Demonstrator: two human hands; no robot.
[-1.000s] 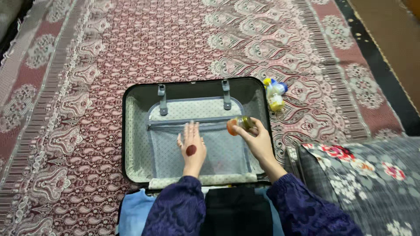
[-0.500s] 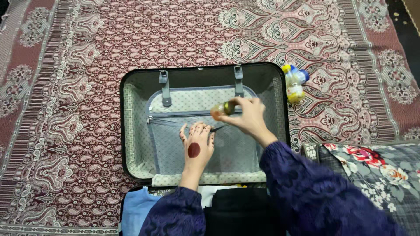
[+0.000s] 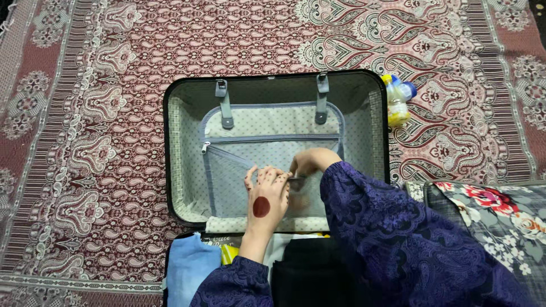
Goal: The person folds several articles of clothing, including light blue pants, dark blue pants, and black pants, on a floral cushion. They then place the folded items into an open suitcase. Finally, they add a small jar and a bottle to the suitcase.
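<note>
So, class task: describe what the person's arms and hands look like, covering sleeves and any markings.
Both arms wear long, dark purple sleeves with a raised, lace-like floral pattern. The left hand carries a round, dark red henna dot on its back and small dark markings on the fingers. The right hand shows no markings.

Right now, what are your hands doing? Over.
Left hand holding the mesh pocket open. Right hand reaching into it, grip hidden. Bottles outside the suitcase, nothing in the way.

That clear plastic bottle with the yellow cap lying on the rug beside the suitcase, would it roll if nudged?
Probably: the clear plastic bottle lies on its side and looks round. The patterned woven rug might slow it. It seems light.
</note>
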